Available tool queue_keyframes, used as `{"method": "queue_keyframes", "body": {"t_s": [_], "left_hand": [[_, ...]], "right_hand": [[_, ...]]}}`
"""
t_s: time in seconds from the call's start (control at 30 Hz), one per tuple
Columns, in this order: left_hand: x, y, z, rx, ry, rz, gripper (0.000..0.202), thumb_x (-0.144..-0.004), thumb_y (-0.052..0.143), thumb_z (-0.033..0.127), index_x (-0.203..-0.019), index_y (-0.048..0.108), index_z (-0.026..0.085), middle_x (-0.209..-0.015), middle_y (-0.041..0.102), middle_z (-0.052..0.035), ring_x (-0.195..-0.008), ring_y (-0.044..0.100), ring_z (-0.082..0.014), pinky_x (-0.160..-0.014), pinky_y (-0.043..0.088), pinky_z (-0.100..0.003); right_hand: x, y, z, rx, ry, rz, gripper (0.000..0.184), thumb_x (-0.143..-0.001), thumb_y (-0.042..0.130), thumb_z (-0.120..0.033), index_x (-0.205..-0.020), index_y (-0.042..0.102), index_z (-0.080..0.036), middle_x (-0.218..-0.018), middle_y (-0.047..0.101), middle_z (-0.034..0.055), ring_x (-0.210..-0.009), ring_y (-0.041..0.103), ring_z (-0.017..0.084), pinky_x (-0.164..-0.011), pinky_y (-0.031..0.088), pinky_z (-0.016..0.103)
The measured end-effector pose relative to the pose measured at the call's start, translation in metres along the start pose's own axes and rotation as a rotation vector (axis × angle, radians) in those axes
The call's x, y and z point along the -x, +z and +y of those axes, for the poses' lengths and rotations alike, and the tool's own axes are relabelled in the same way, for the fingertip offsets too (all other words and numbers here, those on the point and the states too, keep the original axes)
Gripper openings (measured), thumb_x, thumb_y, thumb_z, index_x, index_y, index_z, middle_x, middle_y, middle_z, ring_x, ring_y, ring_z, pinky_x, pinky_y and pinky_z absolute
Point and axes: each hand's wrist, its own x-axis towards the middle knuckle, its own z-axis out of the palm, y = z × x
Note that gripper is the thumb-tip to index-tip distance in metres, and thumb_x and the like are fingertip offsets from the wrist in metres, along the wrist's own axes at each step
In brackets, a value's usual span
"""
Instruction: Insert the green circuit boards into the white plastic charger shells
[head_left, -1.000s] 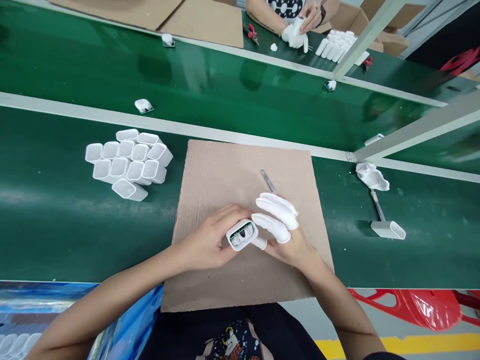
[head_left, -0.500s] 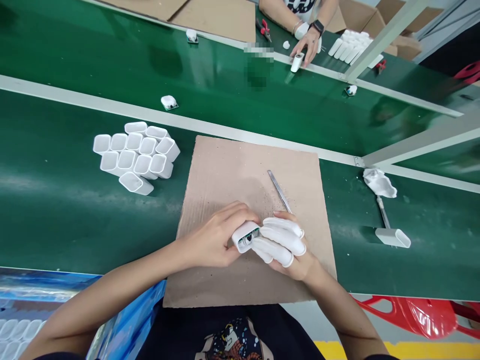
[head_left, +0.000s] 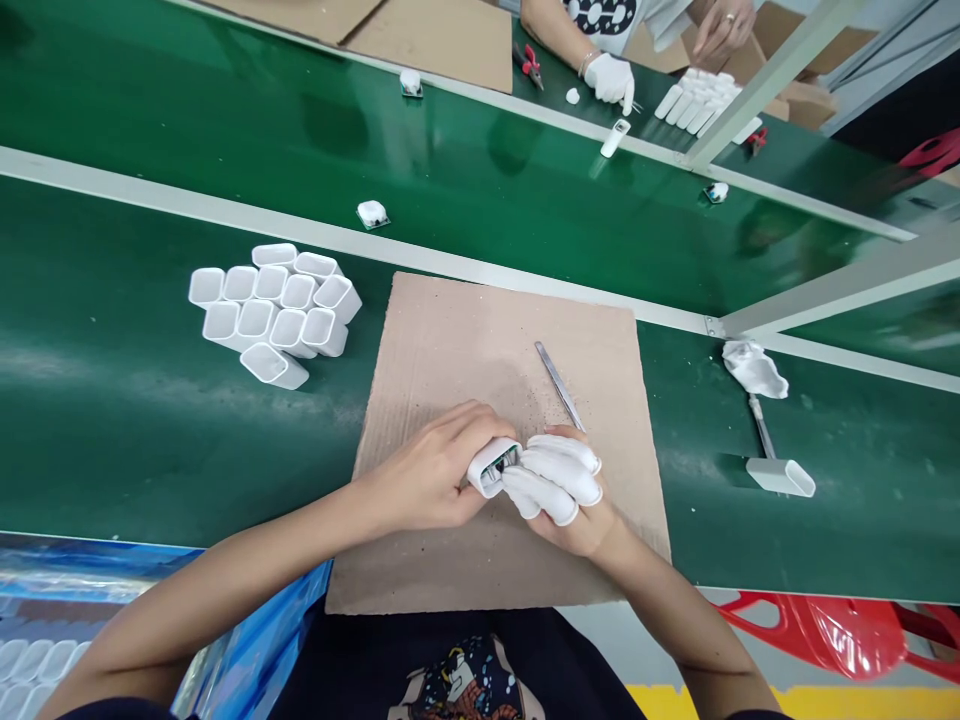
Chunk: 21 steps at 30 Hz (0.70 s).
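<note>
My left hand [head_left: 431, 475] is closed around a white plastic housing [head_left: 484, 478] above the cardboard sheet. A green circuit board [head_left: 507, 460] with small parts sits inside the housing's open end. White finger cots cover the fingers of my right hand [head_left: 562, 485], which are held together against that open end. What lies under the right fingertips is partly hidden. Metal tweezers [head_left: 559, 386] lie on the cardboard [head_left: 465, 340], just beyond my right hand. Several white empty housings [head_left: 271, 315] stand grouped on the green table to the left.
On the right lie another white housing [head_left: 780, 477], a metal-shafted tool [head_left: 761, 428] and a crumpled white piece [head_left: 754, 368]. White-topped boards [head_left: 372, 214] sit on the green belt [head_left: 225, 130]. Across it, a co-worker's gloved hand [head_left: 611, 80] is near a white housing [head_left: 615, 138].
The boards on the belt have shifted right. The co-worker's hands have left the small housing, which also moved right. My hands keep their grip, with the housing turned slightly.
</note>
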Motion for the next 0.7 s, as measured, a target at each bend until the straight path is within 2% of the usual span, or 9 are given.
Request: {"method": "queue_keyframes", "body": {"t_s": [0.37,0.7], "left_hand": [[0.0023,0.0035,-0.0056,-0.127,-0.001,-0.027,0.019,-0.080,0.047,0.009,-0.097,0.050,0.017,-0.086,0.059,-0.0054,-0.079,0.054,-0.0180,-0.070,0.047,-0.032],[0.0026,0.0031,-0.0069,-0.111,-0.009,-0.035,0.024,-0.076,0.046,0.006,-0.097,0.049,0.018,-0.087,0.059,-0.0055,-0.080,0.055,-0.0186,-0.071,0.047,-0.032]], "right_hand": [[-0.0002,0.0004,0.0017,-0.052,-0.004,-0.114,0.021,-0.082,0.049,-0.003,-0.092,0.056,-0.019,-0.095,0.051,0.0044,-0.092,0.050,0.019,-0.073,0.049,0.036],[0.0006,0.0039,-0.0015,-0.154,0.031,-0.117,0.022,-0.084,0.050,-0.004,-0.096,0.058,-0.020,-0.094,0.052,0.0039,-0.087,0.050,0.018,-0.071,0.048,0.035]]}}
